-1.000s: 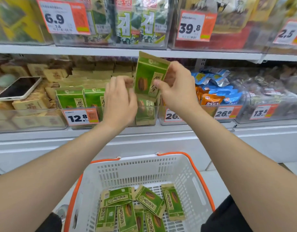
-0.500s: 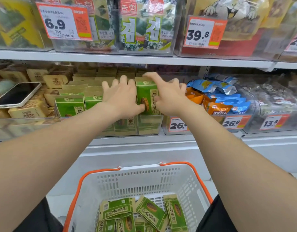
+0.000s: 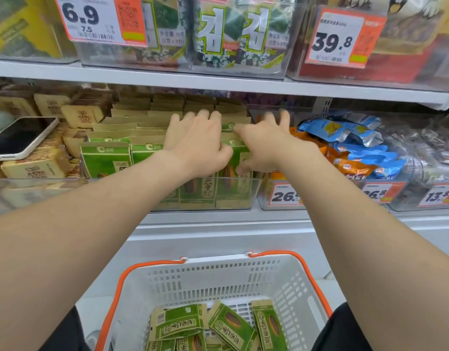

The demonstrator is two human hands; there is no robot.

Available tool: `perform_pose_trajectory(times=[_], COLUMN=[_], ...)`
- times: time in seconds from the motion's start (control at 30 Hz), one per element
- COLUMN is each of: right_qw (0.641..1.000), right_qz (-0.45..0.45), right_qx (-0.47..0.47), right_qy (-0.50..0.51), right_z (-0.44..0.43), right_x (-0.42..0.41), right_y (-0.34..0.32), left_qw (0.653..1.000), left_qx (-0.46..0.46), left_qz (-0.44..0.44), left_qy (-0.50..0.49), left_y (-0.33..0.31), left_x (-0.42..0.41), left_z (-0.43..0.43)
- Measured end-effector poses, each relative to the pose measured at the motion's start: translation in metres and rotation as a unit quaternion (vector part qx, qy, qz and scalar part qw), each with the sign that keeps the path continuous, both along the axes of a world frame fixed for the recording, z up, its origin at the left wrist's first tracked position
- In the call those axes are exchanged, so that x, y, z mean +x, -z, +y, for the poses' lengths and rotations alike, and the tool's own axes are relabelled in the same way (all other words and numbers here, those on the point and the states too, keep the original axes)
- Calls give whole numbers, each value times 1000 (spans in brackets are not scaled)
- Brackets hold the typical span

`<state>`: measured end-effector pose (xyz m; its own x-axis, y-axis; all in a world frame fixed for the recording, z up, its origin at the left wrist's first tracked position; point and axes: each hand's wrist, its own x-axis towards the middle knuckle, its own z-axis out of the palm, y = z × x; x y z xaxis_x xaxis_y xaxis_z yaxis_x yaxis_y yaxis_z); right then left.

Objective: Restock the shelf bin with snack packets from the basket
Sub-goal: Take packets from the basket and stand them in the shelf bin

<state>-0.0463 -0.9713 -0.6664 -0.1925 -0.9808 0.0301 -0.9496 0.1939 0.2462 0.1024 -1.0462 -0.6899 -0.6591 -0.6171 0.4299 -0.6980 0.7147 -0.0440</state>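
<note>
Laid left hand flat, fingers straight, on upright green packets in shelf bin, probably to stop rows flopping. Splayed right hand loose beside it, squaring up the front packet. Left plenty more down in basket.

Packet between my left hand and right hand: green face, kraft-brown top strip, brown striped seed picture. Rows beyond my fingers: same kraft-brown tops. Left of my left hand: tan boxes, dark brown print; phone, black screen, white edge. Right of my right hand: blue and orange bags. Price tags: white, orange panel, black digits. Below my wrists: basket, white slotted walls, orange rim; loose packets green and kraft.
</note>
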Motion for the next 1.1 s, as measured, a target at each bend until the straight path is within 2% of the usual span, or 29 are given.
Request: perform_pose_trajectory(times=[0.1,0.17,0.27,0.4,0.57,0.7,0.8,0.9,1.0,1.07,1.1], right_qw=[997,996,997,990,988,983,983,977,955,957,967], right_qz=[67,79,61,79,76,41,1,-109,-213,-194,-150], right_qx=[42,41,-31,-115,-127,-172,-166,-164,-188,-198,-195], right_qy=[8,1,-23,-5,-33,-47,-72,-82,-88,-85,-70], right_z=[-7,-12,-10,-3,-10,-11,-10,-10,-9,-7,-7], right_x=[14,19,15,10,9,2,0,-3,-7,-7,-7], right_y=[8,13,15,15,21,27,29,26,24,26,28], left_qw=[1000,1000,1000,1000,1000,1000,999,998,997,997,997], left_qx=[-2,-5,0,9,-2,-15,-29,-47,-58,-62,-63], left_qz=[3,4,5,5,-5,-22,-34,-47,-47,-34,-25], left_qy=[9,12,5,2,5,9,7,4,9,20,29], left_y=[-1,-1,-2,-2,-4,-4,-2,-1,0,1,1], left_x=[0,1,4,9,11,15,16,17,17,16,16], left_z=[-2,-2,-5,-7,-4,-4,-5,-6,-8,-9,-9])
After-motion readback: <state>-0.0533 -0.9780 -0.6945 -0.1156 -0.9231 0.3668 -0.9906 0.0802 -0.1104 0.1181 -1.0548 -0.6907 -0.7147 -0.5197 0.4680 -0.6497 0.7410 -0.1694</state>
